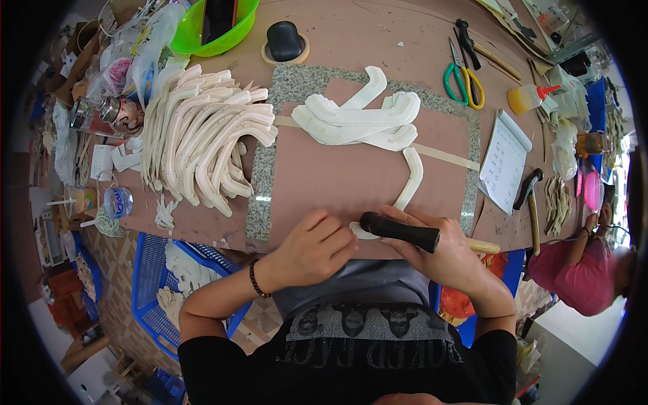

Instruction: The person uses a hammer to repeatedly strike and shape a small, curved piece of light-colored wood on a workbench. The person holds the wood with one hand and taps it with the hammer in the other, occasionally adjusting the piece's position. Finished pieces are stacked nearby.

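Note:
My right hand (442, 253) grips a hammer with a black head (401, 233) and a pale wooden handle (483, 247), close to the table's near edge. Beneath the hammer head and my fingers lies a curved cream strip (409, 179), its middle hidden. My left hand (312, 253) is closed in a pinch beside the strip's near end (363, 231); whatever is between the fingers is hidden. Beyond my hands, several white curved pieces (361, 118) overlap on a brown sheet (337, 169) laid over a speckled stone slab (260, 212).
A thick stack of curved cream strips (202, 138) fills the left. Scissors (466, 84), a glue bottle (530, 98), a notepad (505, 162) and another hammer (530, 196) lie right. A green bowl (229, 40) stands far left; a blue basket (152, 283) sits below. A person (580, 270) is at right.

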The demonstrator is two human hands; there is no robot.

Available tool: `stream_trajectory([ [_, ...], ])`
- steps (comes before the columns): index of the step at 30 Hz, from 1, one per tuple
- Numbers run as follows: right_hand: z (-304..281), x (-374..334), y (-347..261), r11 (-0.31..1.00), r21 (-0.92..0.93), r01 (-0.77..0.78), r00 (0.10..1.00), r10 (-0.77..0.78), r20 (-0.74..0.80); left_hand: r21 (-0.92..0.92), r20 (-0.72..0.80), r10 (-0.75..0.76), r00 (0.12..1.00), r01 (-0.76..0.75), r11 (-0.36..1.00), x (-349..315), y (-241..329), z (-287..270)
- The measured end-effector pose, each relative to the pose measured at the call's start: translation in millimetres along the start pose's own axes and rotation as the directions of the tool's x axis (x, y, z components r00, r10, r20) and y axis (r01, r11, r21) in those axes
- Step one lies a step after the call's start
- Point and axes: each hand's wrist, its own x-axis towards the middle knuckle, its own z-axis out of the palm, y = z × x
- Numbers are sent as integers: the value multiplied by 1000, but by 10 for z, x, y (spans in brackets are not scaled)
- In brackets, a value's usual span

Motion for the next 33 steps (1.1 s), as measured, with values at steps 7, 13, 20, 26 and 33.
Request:
stream_trajectory([
  [7, -86, 65, -93, 994, 102, -31, 999, 33, -15, 21, -111, -263, 959, 267, 964, -120, 322, 201],
  [13, -34, 127, -60, 1000, 3, 26, 1000, -26, 11, 9, -131, -291, 948, 294, 956, -133, 361, 216],
  [20, -4, 132, -100, 1000, -8, 1, 998, -1, 56, 23, -133, -311, 941, 316, 948, -101, 379, 200],
  [26, -130, -27, 81, 982, -51, -182, 975, 173, -137, 239, -80, -323, 943, 333, 912, 156, 49, 105],
  [33, -211, -347, 107, 990, 38, -139, 987, 141, -81, -86, 37, 4, 999, -1, 996, 906, -374, 447],
])
